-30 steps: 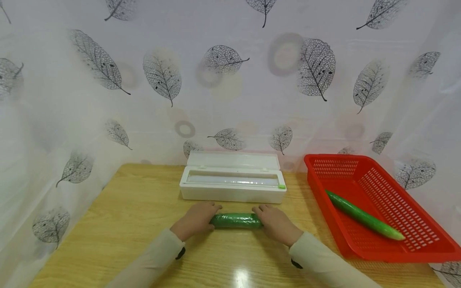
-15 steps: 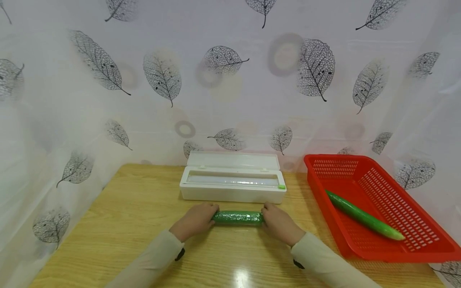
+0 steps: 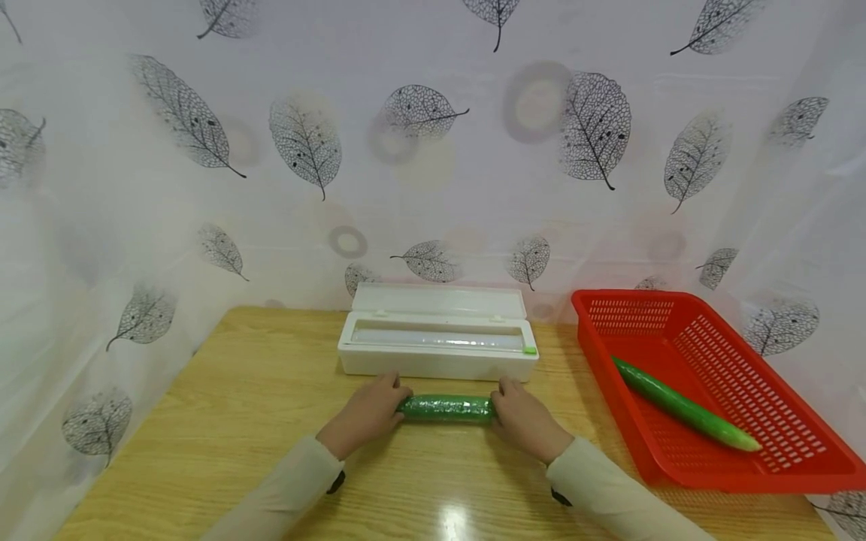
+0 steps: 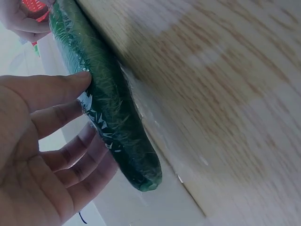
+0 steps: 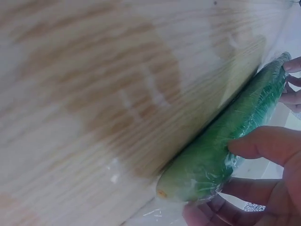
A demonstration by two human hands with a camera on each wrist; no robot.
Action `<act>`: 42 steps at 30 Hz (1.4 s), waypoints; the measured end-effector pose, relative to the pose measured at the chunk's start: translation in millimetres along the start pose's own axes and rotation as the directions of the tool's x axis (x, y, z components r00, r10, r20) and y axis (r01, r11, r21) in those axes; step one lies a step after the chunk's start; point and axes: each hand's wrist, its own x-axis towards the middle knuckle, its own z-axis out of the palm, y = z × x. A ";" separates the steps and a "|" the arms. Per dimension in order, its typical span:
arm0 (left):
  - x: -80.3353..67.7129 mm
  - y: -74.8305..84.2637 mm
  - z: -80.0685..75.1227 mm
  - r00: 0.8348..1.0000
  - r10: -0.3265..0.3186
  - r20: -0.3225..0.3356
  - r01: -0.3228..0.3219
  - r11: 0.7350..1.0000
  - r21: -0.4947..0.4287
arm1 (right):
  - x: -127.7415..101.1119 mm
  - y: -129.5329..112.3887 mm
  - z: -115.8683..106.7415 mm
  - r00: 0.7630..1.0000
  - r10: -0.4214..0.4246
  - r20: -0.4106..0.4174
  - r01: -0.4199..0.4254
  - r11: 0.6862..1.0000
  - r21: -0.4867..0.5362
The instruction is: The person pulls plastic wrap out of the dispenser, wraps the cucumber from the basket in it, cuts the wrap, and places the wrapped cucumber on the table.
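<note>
Two hands meet at the lower middle of the head view: the left hand [image 3: 365, 415] and the right hand [image 3: 524, 419] each cup one end of a film-wrapped cucumber [image 3: 445, 408] lying crosswise on the wooden desk [image 3: 237, 421]. Just above it in the frame stands a white film dispenser box [image 3: 437, 342] with its lid up. At right sits a red basket [image 3: 798, 458] holding a bare cucumber [image 3: 683, 406].

From the left wrist, that hand's [image 4: 42, 150] fingers curl lightly against the wrapped cucumber [image 4: 108, 103], thumb on top.

From the right wrist, the right hand [image 5: 263, 188] does likewise at the other end [image 5: 221, 150], thumb pressing the crinkled film.
</note>
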 end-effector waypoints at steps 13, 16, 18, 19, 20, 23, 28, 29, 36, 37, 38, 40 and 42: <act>-4.1 -0.4 -1.5 1.000 0.025 -0.001 -0.025 0.999 -0.036 | -1.7 1.2 1.7 0.999 -0.038 0.002 0.038 0.999 0.005; -4.3 -1.1 -1.0 0.999 0.031 -0.008 -0.031 0.999 -0.039 | -0.7 0.9 1.7 0.999 -0.024 0.023 0.023 1.000 0.016; -4.4 -1.6 -0.6 0.999 0.038 -0.017 -0.038 0.998 -0.041 | 0.3 0.5 1.6 0.999 -0.012 0.043 0.011 1.000 0.020; -4.5 -1.7 -0.9 0.999 0.040 -0.019 -0.041 0.998 -0.041 | 0.8 0.4 1.5 0.999 -0.007 0.053 0.006 1.000 0.024; -4.8 -1.8 -1.1 0.999 0.045 -0.023 -0.046 0.998 -0.039 | 1.3 0.4 1.8 0.998 -0.002 0.063 0.000 1.000 0.028; -4.9 -2.9 -1.5 0.998 0.049 -0.030 -0.050 0.997 -0.051 | 2.3 1.1 2.5 0.997 0.001 0.078 -0.002 1.000 0.020; -6.0 -5.2 -5.4 0.999 0.049 -0.012 -0.050 0.996 -0.076 | 2.9 3.7 3.0 0.997 -0.017 0.077 0.019 0.999 -0.028; -6.6 -5.7 -6.4 0.999 0.052 -0.006 -0.053 0.995 -0.086 | 2.8 4.1 2.5 0.997 -0.018 0.080 0.021 0.999 -0.025; -10.8 -9.1 -8.2 0.996 0.061 0.059 -0.054 0.992 -0.112 | 1.3 6.9 1.2 0.996 0.001 0.090 -0.011 0.993 0.115; -10.7 -9.3 -7.9 0.996 0.064 0.060 -0.057 0.992 -0.113 | 1.0 7.5 1.6 0.996 0.009 0.092 -0.021 0.991 0.129; -10.3 -9.6 -7.1 0.996 0.070 0.057 -0.063 0.992 -0.106 | 0.8 8.0 1.7 0.996 0.018 0.092 -0.032 0.989 0.145; -9.5 -9.8 -5.8 0.996 0.071 0.051 -0.066 0.993 -0.098 | 0.1 8.8 1.8 0.994 0.048 0.098 -0.065 0.981 0.180; -8.7 -9.4 -4.7 0.997 0.060 0.054 -0.055 0.994 -0.096 | -0.7 9.3 1.8 0.992 0.077 0.102 -0.096 0.977 0.192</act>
